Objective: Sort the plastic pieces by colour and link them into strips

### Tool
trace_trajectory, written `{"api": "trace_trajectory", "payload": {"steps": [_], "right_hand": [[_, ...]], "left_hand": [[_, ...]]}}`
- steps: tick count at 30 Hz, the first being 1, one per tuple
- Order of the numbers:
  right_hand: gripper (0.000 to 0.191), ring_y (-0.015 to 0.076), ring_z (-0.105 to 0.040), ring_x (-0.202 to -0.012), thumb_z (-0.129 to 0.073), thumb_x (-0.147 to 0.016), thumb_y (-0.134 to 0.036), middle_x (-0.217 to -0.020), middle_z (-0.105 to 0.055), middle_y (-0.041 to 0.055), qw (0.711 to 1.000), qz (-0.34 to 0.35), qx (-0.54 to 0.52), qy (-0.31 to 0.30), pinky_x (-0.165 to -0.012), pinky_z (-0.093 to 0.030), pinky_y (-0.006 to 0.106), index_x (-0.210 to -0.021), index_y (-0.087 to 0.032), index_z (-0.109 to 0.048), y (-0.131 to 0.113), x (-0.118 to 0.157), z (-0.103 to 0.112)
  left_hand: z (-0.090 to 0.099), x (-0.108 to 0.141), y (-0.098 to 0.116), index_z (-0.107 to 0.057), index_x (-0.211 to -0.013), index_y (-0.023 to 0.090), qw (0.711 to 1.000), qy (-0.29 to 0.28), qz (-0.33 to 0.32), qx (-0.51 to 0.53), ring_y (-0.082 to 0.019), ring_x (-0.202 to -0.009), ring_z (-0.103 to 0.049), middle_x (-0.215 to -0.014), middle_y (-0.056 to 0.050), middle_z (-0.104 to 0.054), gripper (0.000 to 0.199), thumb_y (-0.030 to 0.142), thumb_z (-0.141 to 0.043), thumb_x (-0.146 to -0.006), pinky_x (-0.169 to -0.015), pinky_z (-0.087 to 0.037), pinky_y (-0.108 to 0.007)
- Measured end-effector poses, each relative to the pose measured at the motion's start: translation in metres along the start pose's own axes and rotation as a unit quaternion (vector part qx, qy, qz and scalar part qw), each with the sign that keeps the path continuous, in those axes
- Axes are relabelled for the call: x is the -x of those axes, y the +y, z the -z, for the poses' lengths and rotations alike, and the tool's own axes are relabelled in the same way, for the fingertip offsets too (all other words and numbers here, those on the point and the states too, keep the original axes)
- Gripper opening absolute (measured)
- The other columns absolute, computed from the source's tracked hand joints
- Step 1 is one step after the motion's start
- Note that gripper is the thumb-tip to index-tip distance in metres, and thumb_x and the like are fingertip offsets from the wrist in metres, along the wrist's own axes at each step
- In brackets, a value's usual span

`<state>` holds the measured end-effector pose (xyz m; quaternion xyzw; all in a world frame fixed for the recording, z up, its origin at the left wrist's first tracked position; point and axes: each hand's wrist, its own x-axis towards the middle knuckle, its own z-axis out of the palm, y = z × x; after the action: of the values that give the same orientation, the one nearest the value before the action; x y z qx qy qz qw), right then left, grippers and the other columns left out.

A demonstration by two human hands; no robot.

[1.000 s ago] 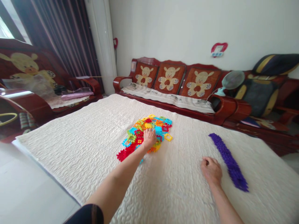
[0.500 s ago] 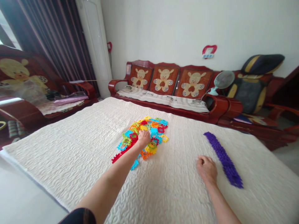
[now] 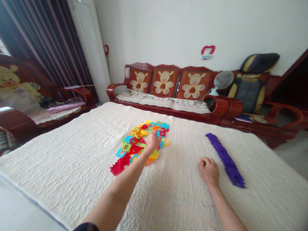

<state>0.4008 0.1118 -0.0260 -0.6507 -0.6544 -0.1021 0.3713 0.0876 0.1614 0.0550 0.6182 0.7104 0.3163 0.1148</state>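
Note:
Over a heap of interlocking plastic building pieces (image 3: 137, 140) in red, yellow, blue, green and orange, my left hand (image 3: 153, 140) reaches in with its fingers drawn together. A blue piece (image 3: 158, 132) shows at its fingertips, but whether they grip it is unclear. Red pieces (image 3: 118, 166) spread at the heap's near left end. My right hand (image 3: 209, 170) rests on the quilted cover with curled fingers and nothing visible in them. To its right lies a long strip of purple pieces (image 3: 225, 158), apart from the hand.
The cream quilted cover (image 3: 175, 192) spreads beneath everything. Beyond its far edge stands a wooden sofa (image 3: 154, 106) with bear cushions. A small fan (image 3: 223, 79) and a massage seat cushion (image 3: 249, 93) are at the far right. A wooden armchair (image 3: 79, 96) stands left.
My left hand has shifted slightly right across the heap, and more red pieces show at the near left. My right hand stays in place by the purple strip. The view has turned slightly.

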Motion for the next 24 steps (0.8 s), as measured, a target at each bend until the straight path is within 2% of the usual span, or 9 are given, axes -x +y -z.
{"api": "trace_trajectory", "payload": {"steps": [3,5,8,11,13,17,21,24], "right_hand": [[0.027,0.0221,-0.059,-0.078,-0.041,-0.074,-0.024,-0.084,-0.069,0.0105,1.000,-0.002,-0.008,-0.004,-0.077,-0.043,0.033,-0.078,-0.018,-0.068,0.000,0.000,0.001],[0.027,0.0222,-0.058,-0.079,-0.041,-0.074,-0.025,-0.085,-0.068,0.0107,1.000,-0.007,-0.014,-0.012,-0.078,-0.043,0.034,-0.078,-0.018,-0.068,0.000,0.000,0.002],[0.027,0.0224,-0.057,-0.079,-0.042,-0.074,-0.026,-0.086,-0.068,0.0110,1.000,-0.016,-0.015,-0.021,-0.078,-0.042,0.034,-0.077,-0.018,-0.067,-0.001,0.000,0.003],[0.026,0.0227,-0.057,-0.080,-0.042,-0.074,-0.025,-0.086,-0.068,0.0110,1.000,-0.019,-0.010,-0.021,-0.078,-0.042,0.034,-0.077,-0.018,-0.067,-0.003,0.000,0.003],[0.027,0.0229,-0.058,-0.080,-0.042,-0.073,-0.025,-0.086,-0.068,0.0110,1.000,-0.019,-0.007,-0.020,-0.078,-0.042,0.034,-0.078,-0.018,-0.067,-0.003,0.000,0.003],[0.027,0.0227,-0.059,-0.079,-0.042,-0.074,-0.025,-0.085,-0.068,0.0112,1.000,-0.015,0.001,-0.019,-0.078,-0.043,0.034,-0.078,-0.017,-0.067,-0.003,0.000,0.003],[0.027,0.0227,-0.059,-0.080,-0.042,-0.075,-0.025,-0.085,-0.068,0.0111,1.000,-0.005,-0.001,-0.018,-0.080,-0.043,0.034,-0.078,-0.017,-0.067,-0.003,-0.001,0.004],[0.027,0.0228,-0.058,-0.080,-0.042,-0.074,-0.026,-0.085,-0.068,0.0109,1.000,-0.008,0.000,-0.016,-0.079,-0.042,0.034,-0.078,-0.017,-0.067,-0.004,0.000,0.005]], "left_hand": [[-0.021,-0.007,0.021,-0.060,-0.124,0.022,0.999,-0.039,-0.012,0.008,-0.016,-0.098,-0.064,-0.109,-0.004,-0.070,0.038,0.030,-0.050,-0.088,-0.084,-0.049,-0.025],[-0.025,-0.015,0.025,-0.060,-0.126,0.025,0.999,-0.042,-0.027,-0.004,-0.016,-0.106,-0.061,-0.117,-0.003,-0.068,0.038,0.032,-0.047,-0.091,-0.089,-0.047,-0.025],[-0.013,-0.028,0.012,-0.052,-0.133,0.026,0.998,-0.031,-0.026,-0.048,-0.020,-0.128,-0.045,-0.138,-0.005,-0.054,0.043,0.028,-0.042,-0.092,-0.104,-0.038,-0.033],[0.006,-0.033,-0.017,-0.047,-0.137,0.023,0.993,-0.028,0.015,-0.110,-0.030,-0.139,-0.029,-0.146,-0.011,-0.042,0.048,0.026,-0.042,-0.090,-0.110,-0.030,-0.049],[0.012,-0.030,-0.035,-0.051,-0.133,0.022,0.988,-0.047,0.032,-0.145,-0.033,-0.139,-0.027,-0.146,-0.013,-0.041,0.045,0.027,-0.043,-0.089,-0.108,-0.029,-0.053],[0.011,-0.007,-0.055,-0.051,-0.131,0.023,0.978,-0.081,0.009,-0.191,-0.032,-0.141,-0.022,-0.151,-0.012,-0.034,0.042,0.032,-0.040,-0.091,-0.109,-0.027,-0.049],[0.012,0.016,-0.055,-0.047,-0.134,0.024,0.967,-0.091,-0.034,-0.236,-0.032,-0.139,-0.025,-0.151,-0.011,-0.033,0.043,0.031,-0.034,-0.094,-0.105,-0.032,-0.049],[0.020,0.019,-0.050,-0.057,-0.124,0.025,0.965,-0.096,-0.055,-0.238,-0.030,-0.128,-0.040,-0.138,-0.011,-0.049,0.037,0.029,-0.037,-0.093,-0.101,-0.036,-0.046]]}}
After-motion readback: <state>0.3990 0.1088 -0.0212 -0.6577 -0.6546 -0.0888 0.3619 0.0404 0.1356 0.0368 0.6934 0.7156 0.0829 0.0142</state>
